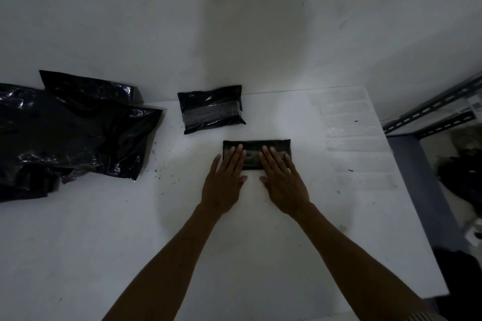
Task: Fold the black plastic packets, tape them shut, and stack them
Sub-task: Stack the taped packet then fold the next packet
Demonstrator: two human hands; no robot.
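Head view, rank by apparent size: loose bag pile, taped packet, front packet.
1. loose bag pile, clearly largest.
2-3. taped packet and front packet: similar width, front one partly covered and nearer, so unranked.

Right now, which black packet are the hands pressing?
The folded packet nearest the person, under the left hand and right hand; the taped packet and crumpled pile lie untouched.

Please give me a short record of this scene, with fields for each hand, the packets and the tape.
left hand: flat, fingers straight, pressing on the folded packet
right hand: flat, pressing on the same packet
folded packet: lies on the white table, under both hands
taped packet: farther back, apart, tape band across it
unfolded packets: loose pile at the left
tape strips: clear, in a row at the right
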